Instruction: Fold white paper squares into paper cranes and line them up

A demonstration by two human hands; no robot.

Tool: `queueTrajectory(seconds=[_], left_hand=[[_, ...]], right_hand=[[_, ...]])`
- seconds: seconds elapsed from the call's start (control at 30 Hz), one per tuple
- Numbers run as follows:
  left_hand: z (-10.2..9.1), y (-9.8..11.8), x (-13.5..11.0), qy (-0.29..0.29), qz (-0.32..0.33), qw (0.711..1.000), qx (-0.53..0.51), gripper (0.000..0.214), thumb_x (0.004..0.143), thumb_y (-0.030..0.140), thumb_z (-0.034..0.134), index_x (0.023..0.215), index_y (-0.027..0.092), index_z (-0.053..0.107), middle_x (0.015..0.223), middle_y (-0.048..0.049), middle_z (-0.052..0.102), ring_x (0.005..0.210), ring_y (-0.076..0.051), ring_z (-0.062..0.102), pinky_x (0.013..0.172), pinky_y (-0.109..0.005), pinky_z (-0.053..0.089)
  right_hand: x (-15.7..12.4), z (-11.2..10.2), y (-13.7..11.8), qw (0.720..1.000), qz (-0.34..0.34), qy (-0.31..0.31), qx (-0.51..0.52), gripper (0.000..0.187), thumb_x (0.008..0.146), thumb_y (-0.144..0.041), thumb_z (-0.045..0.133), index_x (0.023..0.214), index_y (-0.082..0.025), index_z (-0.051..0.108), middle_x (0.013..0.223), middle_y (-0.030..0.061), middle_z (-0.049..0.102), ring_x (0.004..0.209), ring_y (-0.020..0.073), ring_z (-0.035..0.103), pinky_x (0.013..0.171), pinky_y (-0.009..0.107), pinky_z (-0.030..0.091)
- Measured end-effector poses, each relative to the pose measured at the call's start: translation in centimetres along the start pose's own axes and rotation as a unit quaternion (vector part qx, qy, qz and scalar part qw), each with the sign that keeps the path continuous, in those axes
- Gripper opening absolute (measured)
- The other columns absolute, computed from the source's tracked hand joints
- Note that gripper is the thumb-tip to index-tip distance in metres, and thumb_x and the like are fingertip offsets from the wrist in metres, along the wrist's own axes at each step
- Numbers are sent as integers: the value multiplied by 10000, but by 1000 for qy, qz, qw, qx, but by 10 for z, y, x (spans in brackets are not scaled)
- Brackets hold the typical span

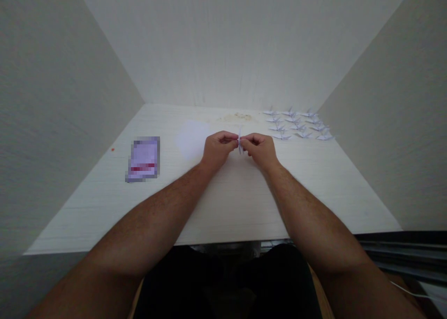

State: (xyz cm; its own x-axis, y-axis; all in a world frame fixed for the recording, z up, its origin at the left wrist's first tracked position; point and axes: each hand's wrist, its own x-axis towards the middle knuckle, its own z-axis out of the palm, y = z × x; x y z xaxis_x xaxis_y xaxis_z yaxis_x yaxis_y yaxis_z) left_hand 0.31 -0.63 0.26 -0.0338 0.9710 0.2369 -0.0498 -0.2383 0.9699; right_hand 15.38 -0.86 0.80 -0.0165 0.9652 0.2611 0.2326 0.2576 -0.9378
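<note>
My left hand (218,149) and my right hand (261,150) meet over the middle of a pale wooden table (226,202). Both pinch a small folded piece of white paper (240,142), which stands upright between the fingertips. Just left of my hands a flat sheet of white paper (192,137) lies on the table. My forearms reach in from the near edge.
Several small folded white paper cranes (296,123) stand in rows at the far right of the table. A blurred purple-and-white packet (144,159) lies at the left. A small pile of pale scraps (237,117) sits by the back wall. White walls enclose three sides.
</note>
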Motion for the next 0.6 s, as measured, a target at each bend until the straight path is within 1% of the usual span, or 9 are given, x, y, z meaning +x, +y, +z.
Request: queueTrajectory(seconds=[0.07, 0.13, 0.23, 0.3, 0.4, 0.5, 0.6], left_hand=[[0, -2, 1, 7, 26, 999, 19, 170, 628, 229, 793, 747, 175, 686, 703, -10, 694, 651, -115, 628, 638, -251, 520], [0, -3, 2, 21, 38, 999, 23, 209, 617, 210, 796, 781, 175, 671, 729, -6, 692, 669, -111, 631, 645, -242, 520], [1, -2, 2, 15, 12, 1000, 9, 232, 621, 206, 787, 806, 166, 654, 719, -7, 690, 627, -103, 623, 610, -232, 509], [1, -2, 2, 0, -8, 1000, 13, 186, 644, 226, 776, 757, 160, 644, 679, -11, 685, 587, -102, 611, 575, -229, 494], [0, -1, 1, -7, -9, 1000, 29, 163, 656, 231, 769, 699, 166, 626, 615, -4, 666, 551, -105, 600, 544, -227, 476], [0, 0, 0, -14, -9, 999, 40, 152, 653, 221, 765, 696, 170, 628, 588, 2, 653, 530, -106, 592, 523, -224, 462], [0, 2, -1, -22, -20, 999, 45, 126, 657, 209, 750, 700, 169, 638, 578, 4, 649, 511, -104, 583, 511, -226, 456]], right_hand=[[0, 0, -2, 1000, 4, -11, 5, 224, 692, -394, 743, 762, -181, 738, 639, 7, 672, 557, 113, 542, 497, 236, 398], [0, 0, -3, 1000, 9, -15, 11, 236, 678, -405, 758, 755, -183, 742, 638, 7, 676, 544, 110, 535, 490, 237, 389], [1, -1, -3, 1000, 12, -15, 18, 224, 696, -404, 735, 749, -187, 748, 624, 0, 667, 519, 103, 512, 475, 238, 374], [2, -1, -2, 1000, 10, -12, 24, 206, 705, -386, 719, 749, -185, 739, 606, -7, 653, 496, 96, 495, 462, 235, 365], [3, -1, -1, 999, 19, -5, 29, 157, 687, -331, 707, 737, -182, 693, 584, -19, 633, 470, 90, 490, 443, 227, 365], [4, -1, -2, 998, 46, -17, 31, 132, 663, -293, 685, 724, -186, 639, 545, -32, 609, 443, 90, 490, 421, 221, 364], [4, -3, -3, 998, 53, -24, 25, 120, 633, -257, 677, 707, -188, 613, 535, -41, 602, 428, 83, 480, 410, 213, 360]])
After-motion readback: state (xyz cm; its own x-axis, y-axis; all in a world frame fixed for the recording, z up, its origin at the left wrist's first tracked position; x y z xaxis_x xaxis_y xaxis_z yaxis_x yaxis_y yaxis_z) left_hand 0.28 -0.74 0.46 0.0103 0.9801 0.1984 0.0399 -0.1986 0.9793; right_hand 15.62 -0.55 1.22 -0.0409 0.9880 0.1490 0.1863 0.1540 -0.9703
